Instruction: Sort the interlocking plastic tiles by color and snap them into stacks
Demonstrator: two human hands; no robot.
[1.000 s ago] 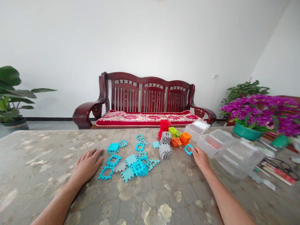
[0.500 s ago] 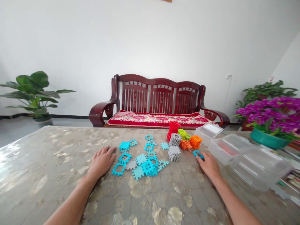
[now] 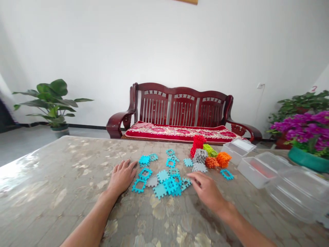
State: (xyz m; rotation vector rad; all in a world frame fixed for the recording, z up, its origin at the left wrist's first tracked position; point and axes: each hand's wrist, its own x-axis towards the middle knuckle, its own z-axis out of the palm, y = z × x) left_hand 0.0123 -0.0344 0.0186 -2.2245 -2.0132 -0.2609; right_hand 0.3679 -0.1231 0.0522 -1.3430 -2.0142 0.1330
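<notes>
My left hand [image 3: 123, 175] lies flat on the table with its fingers spread, just left of the loose puzzle-edged building tiles. Closest to it are a turquoise window-frame tile [image 3: 144, 173] and a hollow square tile [image 3: 134, 185]. My right hand [image 3: 207, 190] hovers by the right end of the tile pile, fingers stretched forward and nothing visible in them. Near its fingertips are a triangular tile [image 3: 185, 184] and a stack of grey tiles [image 3: 199, 167]. A blue hollow tile [image 3: 226, 174] rests alone on the table, beyond my right hand.
Stacks of red [image 3: 197, 144], lime green [image 3: 210, 150] and orange tiles [image 3: 223, 159] stand at the back right. Clear plastic boxes [image 3: 254, 173] with lids sit farther right, before a flower pot [image 3: 307, 157]. A wooden bench [image 3: 180, 106] is behind the table [image 3: 77, 171].
My right hand has let go of the blue hollow tile, leaving it on the table, and moved left to the tile pile. The view has turned slightly left. My left hand stays flat.
</notes>
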